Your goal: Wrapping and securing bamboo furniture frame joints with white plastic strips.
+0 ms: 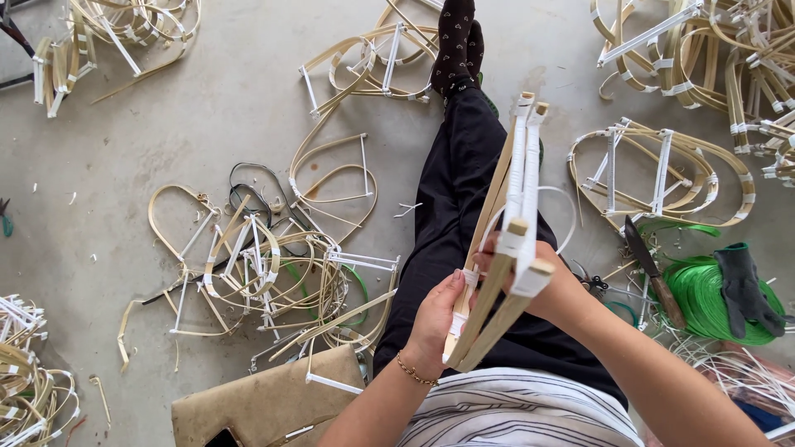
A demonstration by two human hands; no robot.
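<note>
Bamboo frame [512, 223] bound with white strip, held edge-on above the lap. Left hand [436, 319] fingers closed around its lower end; right hand [553, 285] grips behind it, fingers mostly hidden. Knife [652, 273] and green coil [704, 298] lie right of the frame.

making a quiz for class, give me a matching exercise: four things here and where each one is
1 frame
2 knife
3 glove
4 cushion

a on the green coil
b in both hands
c on the floor left of the person
d between the leg and the green coil

Pairs: 1-b, 2-d, 3-a, 4-c
</note>
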